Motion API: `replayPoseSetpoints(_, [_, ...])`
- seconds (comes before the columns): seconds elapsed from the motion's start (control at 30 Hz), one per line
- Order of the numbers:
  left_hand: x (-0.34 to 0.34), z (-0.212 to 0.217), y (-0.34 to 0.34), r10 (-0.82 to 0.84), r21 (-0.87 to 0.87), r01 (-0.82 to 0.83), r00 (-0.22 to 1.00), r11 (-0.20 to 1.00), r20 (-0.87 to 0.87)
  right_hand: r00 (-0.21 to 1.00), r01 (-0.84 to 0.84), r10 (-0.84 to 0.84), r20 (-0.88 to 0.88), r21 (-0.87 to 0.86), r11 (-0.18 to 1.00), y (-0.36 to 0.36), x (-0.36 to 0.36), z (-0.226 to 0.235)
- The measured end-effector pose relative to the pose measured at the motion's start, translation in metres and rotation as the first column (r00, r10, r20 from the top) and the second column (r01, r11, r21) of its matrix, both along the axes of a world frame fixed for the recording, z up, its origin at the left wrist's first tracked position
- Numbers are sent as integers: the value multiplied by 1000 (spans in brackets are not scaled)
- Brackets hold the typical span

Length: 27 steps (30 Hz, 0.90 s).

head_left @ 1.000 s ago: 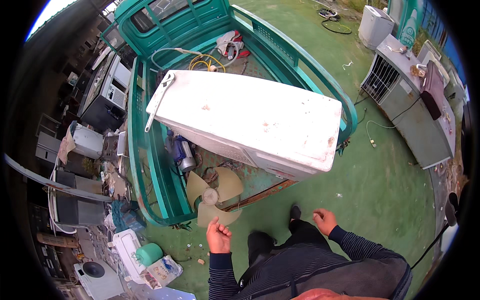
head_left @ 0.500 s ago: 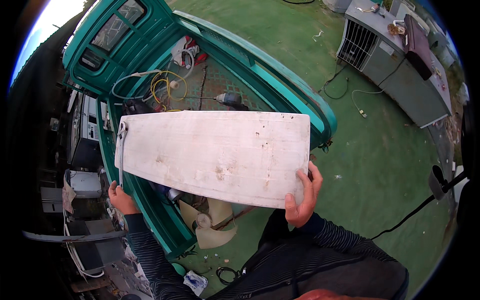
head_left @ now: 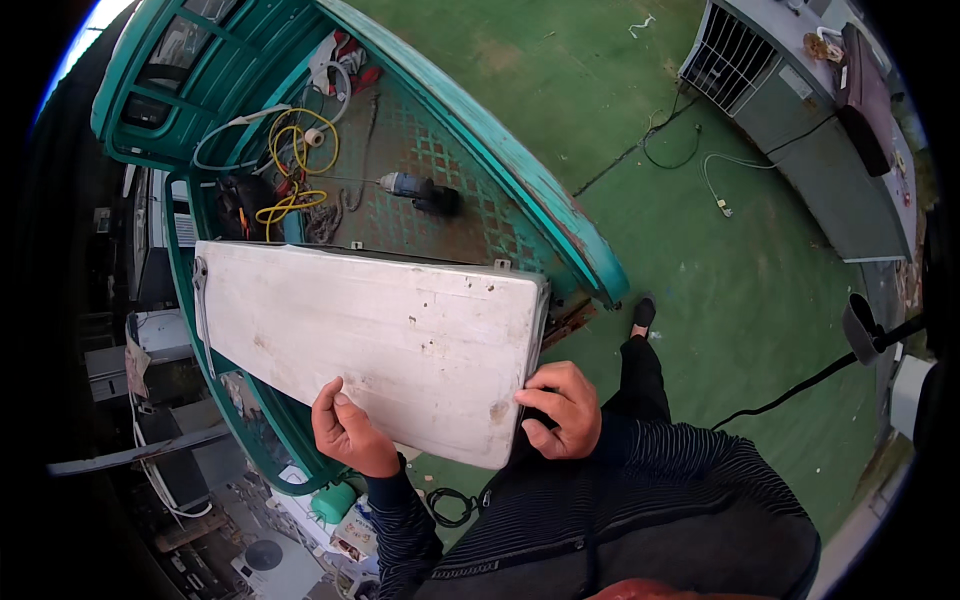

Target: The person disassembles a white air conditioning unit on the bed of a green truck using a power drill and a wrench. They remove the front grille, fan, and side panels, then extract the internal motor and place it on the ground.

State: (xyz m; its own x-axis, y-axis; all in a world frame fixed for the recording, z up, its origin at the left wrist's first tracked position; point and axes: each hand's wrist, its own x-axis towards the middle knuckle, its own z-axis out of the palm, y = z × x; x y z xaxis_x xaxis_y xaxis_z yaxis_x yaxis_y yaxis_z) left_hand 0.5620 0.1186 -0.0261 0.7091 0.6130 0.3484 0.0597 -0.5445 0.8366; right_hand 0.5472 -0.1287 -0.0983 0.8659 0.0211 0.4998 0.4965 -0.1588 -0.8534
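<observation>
A maroon case (head_left: 866,112) lies on a grey cabinet (head_left: 838,195) — white plug (head_left: 723,208) nearby.

the unit (head_left: 370,320) lies before the left fingers (head_left: 325,402), its right end at the right fingers (head_left: 555,376). left of both, on the unit, is the wrench (head_left: 203,315). in the cart (head_left: 490,158), the roll (head_left: 315,137) lies far ahead of the left fingers, the drill (head_left: 405,185) ahead between both. well right stands the cabinet (head_left: 800,150).

A teal cargo bed (head_left: 505,145) fills the upper left of the frame; on its patterned floor (head_left: 410,130) lie a power drill (head_left: 418,192), yellow cable (head_left: 290,205) and pale hose (head_left: 240,120), with a white appliance casing (head_left: 370,340) across its lower end
</observation>
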Motion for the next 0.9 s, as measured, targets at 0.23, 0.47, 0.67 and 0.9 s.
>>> replayPoseSetpoints(0.23, [-8,-9,-210,-68,-224,112,978,968,197,998,-21,21,-65,6,1000,-160,123,-10])
replayPoseSetpoints(0.47, [111,-84,-283,-123,32,124,992,992,-26,808,520,-382,-448,239,820,-273,261,-13])
replayPoseSetpoints(0.67, [139,-92,-287,-63,205,68,998,976,-27,739,645,-433,-517,354,678,-341,365,2])
replayPoseSetpoints(0.9, [149,-83,-292,28,335,21,990,942,-140,732,606,-310,-607,373,702,-354,519,15])
